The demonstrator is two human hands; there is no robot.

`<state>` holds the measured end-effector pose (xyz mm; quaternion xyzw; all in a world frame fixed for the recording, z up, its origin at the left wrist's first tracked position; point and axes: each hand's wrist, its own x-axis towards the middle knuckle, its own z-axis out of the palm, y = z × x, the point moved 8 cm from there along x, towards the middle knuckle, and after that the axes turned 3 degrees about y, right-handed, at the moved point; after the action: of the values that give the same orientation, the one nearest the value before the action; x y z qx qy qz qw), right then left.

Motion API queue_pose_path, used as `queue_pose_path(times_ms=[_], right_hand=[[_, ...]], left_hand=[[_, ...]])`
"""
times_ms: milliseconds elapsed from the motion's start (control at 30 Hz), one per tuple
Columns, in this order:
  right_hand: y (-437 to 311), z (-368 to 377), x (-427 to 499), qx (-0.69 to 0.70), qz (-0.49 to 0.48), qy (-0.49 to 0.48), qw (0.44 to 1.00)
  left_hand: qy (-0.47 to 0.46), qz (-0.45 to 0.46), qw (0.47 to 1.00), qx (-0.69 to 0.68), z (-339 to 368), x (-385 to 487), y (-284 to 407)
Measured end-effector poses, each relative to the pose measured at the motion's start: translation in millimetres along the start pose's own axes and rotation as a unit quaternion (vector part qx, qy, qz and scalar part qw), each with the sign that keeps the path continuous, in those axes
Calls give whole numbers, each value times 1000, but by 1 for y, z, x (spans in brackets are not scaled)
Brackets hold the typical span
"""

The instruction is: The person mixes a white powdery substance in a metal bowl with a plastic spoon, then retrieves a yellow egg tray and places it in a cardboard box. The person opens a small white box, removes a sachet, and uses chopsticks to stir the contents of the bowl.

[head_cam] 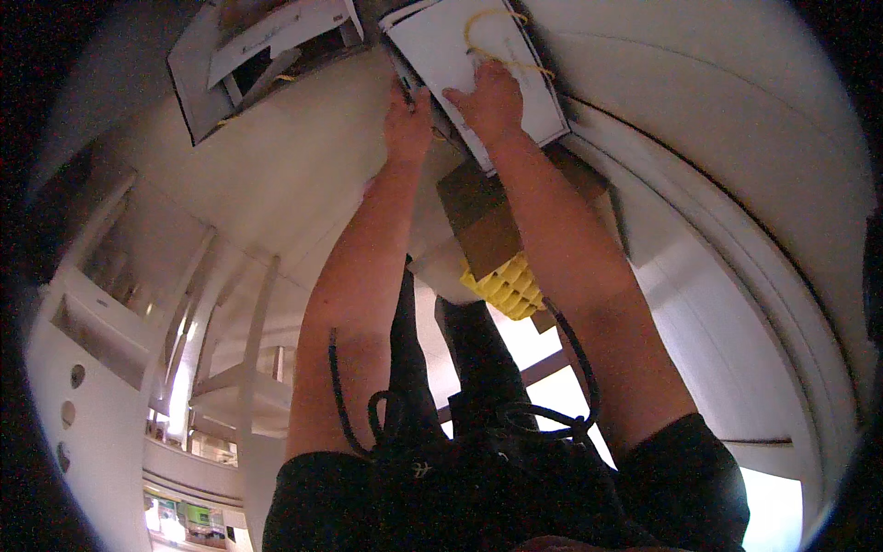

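Note:
Ahead of me at the top of the head view is a white box or bag with dark edges (441,48), with a yellow cord (476,24) lying over its face. My right hand (493,103) rests on that white face near the cord, its thumb spread from the fingers; whether it grips the cord cannot be told. At the left side edge of the same white thing is my left hand (408,124), its fingers around a small dark item or the edge, too blurred to name.
A second white container with dark edges and yellow cord (200,103) is at the upper left. Below my right hand are a brown cardboard box (479,221) and yellow egg-crate-like material (514,286). White furniture with round holes (103,386) stands at left; a pale wall curves along the right.

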<state>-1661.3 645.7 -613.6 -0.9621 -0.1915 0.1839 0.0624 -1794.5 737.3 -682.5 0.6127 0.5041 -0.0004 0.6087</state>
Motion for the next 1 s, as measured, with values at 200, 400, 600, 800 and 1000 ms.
queue_pose_path(times_ms=[200,400,600,800,1000], right_hand=[[11,-2,6,49,-1,-75,996],[7,-3,7,85,94,-81,989],[15,6,16,155,129,-9,979],[15,15,20,201,96,-83,971],[-3,8,-8,147,40,-99,983]], left_hand=[[-5,46,998,38,1,17,32],[24,29,999,17,4,52,23],[-19,-58,994,-93,5,47,12],[-17,-52,993,-108,3,42,3],[-4,-54,969,-240,-8,-15,1]])
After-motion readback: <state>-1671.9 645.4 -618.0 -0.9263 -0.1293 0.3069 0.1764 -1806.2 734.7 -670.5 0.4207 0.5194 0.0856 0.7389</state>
